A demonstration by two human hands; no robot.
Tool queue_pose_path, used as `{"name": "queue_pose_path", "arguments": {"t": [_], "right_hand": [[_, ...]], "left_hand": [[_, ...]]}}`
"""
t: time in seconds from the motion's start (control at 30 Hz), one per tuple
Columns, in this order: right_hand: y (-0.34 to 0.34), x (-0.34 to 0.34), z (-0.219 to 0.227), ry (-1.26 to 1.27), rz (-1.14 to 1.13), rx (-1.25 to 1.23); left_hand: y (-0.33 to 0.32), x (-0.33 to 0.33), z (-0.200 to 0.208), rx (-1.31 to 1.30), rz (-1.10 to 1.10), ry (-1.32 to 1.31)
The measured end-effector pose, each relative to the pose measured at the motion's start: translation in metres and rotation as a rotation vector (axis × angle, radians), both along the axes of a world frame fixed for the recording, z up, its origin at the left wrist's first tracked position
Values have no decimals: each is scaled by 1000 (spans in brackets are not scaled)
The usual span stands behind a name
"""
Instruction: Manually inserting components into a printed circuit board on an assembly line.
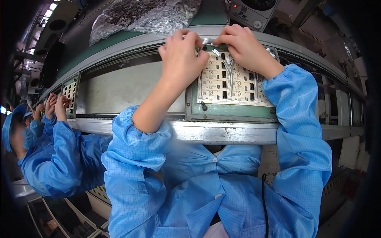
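Over the far edge of a pale circuit board panel (pixel 218 88), both of my hands are raised with the fingers bent. My left hand (pixel 180 57) is closed in a pinch beside a small white connector (pixel 205 41), part of a short cable. My right hand (pixel 247 49) pinches the cable's other end, fingertips close to the left ones. The panel lies in a green fixture frame (pixel 234 112) and carries rows of small black parts. Several white cables (pixel 229 71) with connectors lie across it. My palms hide its far part.
A clear plastic bag (pixel 145 18) of cables lies beyond the metal rail. A grey machine with a fan (pixel 254 12) stands at the far right. At left along the line, a person in blue (pixel 59 158) works on another panel (pixel 70 93). A metal rail (pixel 222 133) runs in front of me.
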State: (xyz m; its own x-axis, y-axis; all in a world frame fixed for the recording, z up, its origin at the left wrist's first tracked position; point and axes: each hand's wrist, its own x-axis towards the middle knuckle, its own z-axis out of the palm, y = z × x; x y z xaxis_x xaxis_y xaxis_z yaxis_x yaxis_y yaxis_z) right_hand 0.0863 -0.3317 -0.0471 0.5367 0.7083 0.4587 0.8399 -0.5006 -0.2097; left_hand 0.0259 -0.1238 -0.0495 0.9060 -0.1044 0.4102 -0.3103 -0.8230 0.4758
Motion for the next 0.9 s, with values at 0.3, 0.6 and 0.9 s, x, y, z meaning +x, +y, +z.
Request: {"name": "queue_pose_path", "arguments": {"t": [0.3, 0.6, 0.9], "right_hand": [[1, -1, -4, 1, -8, 11], [4, 1, -4, -20, -13, -20], [12, 9, -7, -165, -42, -24]], "left_hand": [[6, 7, 3, -179, -37, 181], [52, 29, -1, 275, 75, -105], [49, 42, 6, 335, 44, -88]]}}
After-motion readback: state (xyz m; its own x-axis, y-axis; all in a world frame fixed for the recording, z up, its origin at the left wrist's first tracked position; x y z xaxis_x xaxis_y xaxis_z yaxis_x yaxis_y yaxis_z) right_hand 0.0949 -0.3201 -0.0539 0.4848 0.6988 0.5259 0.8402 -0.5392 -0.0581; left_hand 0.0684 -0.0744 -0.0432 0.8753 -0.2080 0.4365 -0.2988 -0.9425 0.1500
